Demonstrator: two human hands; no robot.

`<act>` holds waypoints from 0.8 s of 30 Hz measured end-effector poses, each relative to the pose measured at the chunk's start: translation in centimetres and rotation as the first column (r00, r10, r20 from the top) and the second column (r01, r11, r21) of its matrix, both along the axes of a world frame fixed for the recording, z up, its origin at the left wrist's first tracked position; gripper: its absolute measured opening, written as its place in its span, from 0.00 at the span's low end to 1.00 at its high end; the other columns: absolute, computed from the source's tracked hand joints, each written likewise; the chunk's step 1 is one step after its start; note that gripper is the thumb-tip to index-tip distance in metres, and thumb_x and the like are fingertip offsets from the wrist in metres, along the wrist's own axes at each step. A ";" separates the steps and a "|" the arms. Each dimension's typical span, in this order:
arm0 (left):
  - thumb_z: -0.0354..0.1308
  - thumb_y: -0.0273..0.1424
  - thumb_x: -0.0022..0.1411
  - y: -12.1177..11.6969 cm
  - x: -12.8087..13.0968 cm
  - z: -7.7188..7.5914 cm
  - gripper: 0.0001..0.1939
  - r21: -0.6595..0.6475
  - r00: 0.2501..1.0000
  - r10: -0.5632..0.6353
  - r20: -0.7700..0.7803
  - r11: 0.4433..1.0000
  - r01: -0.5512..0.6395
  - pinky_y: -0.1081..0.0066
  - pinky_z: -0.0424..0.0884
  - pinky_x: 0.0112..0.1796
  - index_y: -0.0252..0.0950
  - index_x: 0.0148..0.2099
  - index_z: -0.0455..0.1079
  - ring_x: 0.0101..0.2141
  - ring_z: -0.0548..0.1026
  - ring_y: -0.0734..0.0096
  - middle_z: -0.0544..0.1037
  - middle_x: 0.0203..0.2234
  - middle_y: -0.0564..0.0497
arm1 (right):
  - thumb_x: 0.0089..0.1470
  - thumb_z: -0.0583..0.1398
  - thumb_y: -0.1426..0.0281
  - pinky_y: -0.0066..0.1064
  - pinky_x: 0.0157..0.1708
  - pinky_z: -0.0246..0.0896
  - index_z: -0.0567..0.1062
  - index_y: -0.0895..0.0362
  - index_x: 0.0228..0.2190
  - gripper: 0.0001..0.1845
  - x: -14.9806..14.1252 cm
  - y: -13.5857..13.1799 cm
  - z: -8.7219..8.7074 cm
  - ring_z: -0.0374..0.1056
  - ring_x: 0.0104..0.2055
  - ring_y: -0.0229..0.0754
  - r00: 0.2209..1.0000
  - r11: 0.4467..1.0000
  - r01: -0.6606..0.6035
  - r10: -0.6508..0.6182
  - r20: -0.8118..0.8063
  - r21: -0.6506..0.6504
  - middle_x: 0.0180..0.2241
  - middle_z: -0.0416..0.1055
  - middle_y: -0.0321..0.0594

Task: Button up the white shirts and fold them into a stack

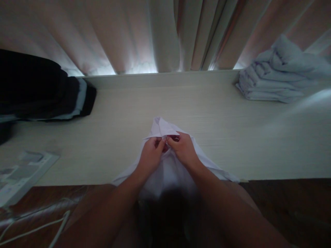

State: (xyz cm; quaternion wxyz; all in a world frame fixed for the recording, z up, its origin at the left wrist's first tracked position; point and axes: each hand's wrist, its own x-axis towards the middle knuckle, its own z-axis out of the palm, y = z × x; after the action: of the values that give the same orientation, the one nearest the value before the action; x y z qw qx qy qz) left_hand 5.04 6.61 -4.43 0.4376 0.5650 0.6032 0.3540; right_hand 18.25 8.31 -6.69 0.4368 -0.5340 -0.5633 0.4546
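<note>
A white shirt (pixel 165 168) lies at the near edge of a pale wooden table (pixel 207 137), its collar end pointing away from me and its body hanging over the edge. My left hand (pixel 151 153) and my right hand (pixel 182 148) meet at the collar, fingers pinched together on the fabric just below the collar's tip. The fingertips of both hands touch each other there. What sits between the fingertips is too small to make out.
A stack of folded pale grey cloths (pixel 276 75) sits at the back right. A dark pile of clothing (pixel 38 89) lies at the back left. Printed paper (pixel 20 172) rests at the left edge, with white cables (pixel 43 225) below. Curtains (pixel 160 34) hang behind.
</note>
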 end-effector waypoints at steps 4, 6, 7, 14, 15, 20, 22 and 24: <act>0.53 0.37 0.66 0.0 0.2 0.0 0.15 0.065 0.995 0.027 -0.092 0.998 -0.021 0.69 0.72 0.32 0.31 0.38 0.76 0.31 0.78 0.64 0.81 0.31 0.42 | 0.52 0.59 0.69 0.29 0.31 0.61 0.78 0.60 0.27 0.09 -0.3 -0.2 0.2 0.70 0.29 0.40 0.999 0.999 0.040 -0.041 0.031 0.013 0.28 0.77 0.41; 0.53 0.36 0.67 -0.1 0.2 -0.1 0.14 0.079 0.994 0.034 -0.105 0.997 -0.026 0.69 0.72 0.32 0.32 0.37 0.75 0.31 0.78 0.65 0.81 0.32 0.43 | 0.51 0.60 0.68 0.29 0.31 0.61 0.78 0.60 0.28 0.08 -0.3 -0.2 0.3 0.70 0.29 0.40 0.998 0.998 0.056 -0.057 0.031 0.014 0.28 0.77 0.41; 0.53 0.35 0.67 -0.1 0.3 -0.1 0.14 0.084 0.993 0.033 -0.109 0.996 -0.024 0.70 0.71 0.32 0.32 0.37 0.75 0.31 0.78 0.65 0.81 0.31 0.43 | 0.51 0.60 0.67 0.29 0.30 0.60 0.78 0.60 0.29 0.09 -0.2 -0.2 0.3 0.69 0.29 0.40 0.998 0.999 0.051 -0.052 0.021 0.007 0.28 0.77 0.41; 0.52 0.34 0.67 -0.5 0.4 -0.7 0.13 0.122 0.991 0.055 -0.125 0.992 -0.040 0.71 0.70 0.31 0.34 0.34 0.72 0.29 0.76 0.67 0.78 0.27 0.47 | 0.48 0.61 0.69 0.26 0.26 0.55 0.75 0.60 0.25 0.07 0.3 0.2 0.5 0.64 0.25 0.36 0.999 0.999 -0.018 0.016 -0.038 -0.047 0.23 0.72 0.36; 0.52 0.35 0.67 -0.5 0.4 -0.8 0.13 0.124 0.992 0.051 -0.116 0.992 -0.036 0.71 0.70 0.31 0.34 0.34 0.72 0.29 0.76 0.67 0.78 0.27 0.47 | 0.47 0.60 0.69 0.26 0.26 0.56 0.75 0.60 0.25 0.06 0.3 0.2 0.5 0.64 0.26 0.36 0.998 0.998 -0.025 0.022 -0.053 -0.052 0.23 0.72 0.36; 0.49 0.36 0.68 -0.5 0.6 -1.1 0.14 0.109 0.997 0.048 -0.061 0.993 -0.041 0.70 0.69 0.33 0.35 0.37 0.72 0.30 0.75 0.67 0.76 0.26 0.48 | 0.46 0.60 0.69 0.26 0.28 0.57 0.77 0.61 0.29 0.08 0.5 0.5 0.1 0.64 0.27 0.37 0.997 0.997 -0.056 0.053 -0.060 -0.054 0.26 0.73 0.37; 0.49 0.36 0.68 -0.5 0.6 -1.3 0.14 0.134 0.994 0.084 -0.074 0.988 -0.074 0.71 0.68 0.32 0.35 0.35 0.71 0.29 0.74 0.68 0.75 0.25 0.50 | 0.46 0.61 0.68 0.26 0.27 0.57 0.77 0.61 0.29 0.09 0.4 0.5 -0.4 0.64 0.27 0.37 0.991 0.993 -0.062 0.049 -0.121 -0.102 0.25 0.72 0.36; 0.50 0.36 0.68 -0.6 0.6 -1.4 0.13 0.183 0.992 0.094 -0.089 0.980 -0.076 0.71 0.68 0.31 0.35 0.34 0.70 0.29 0.73 0.69 0.75 0.26 0.50 | 0.46 0.60 0.68 0.26 0.26 0.58 0.77 0.61 0.30 0.10 0.0 0.4 -0.8 0.65 0.27 0.38 0.963 0.984 -0.062 0.015 -0.268 -0.168 0.26 0.73 0.37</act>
State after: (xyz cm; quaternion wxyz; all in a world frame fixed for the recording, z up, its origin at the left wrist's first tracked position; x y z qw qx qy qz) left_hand 5.63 6.03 -5.78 0.3398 0.5923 0.6131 0.3973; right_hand 18.29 8.68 -7.52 0.4508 -0.4933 -0.4681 0.5782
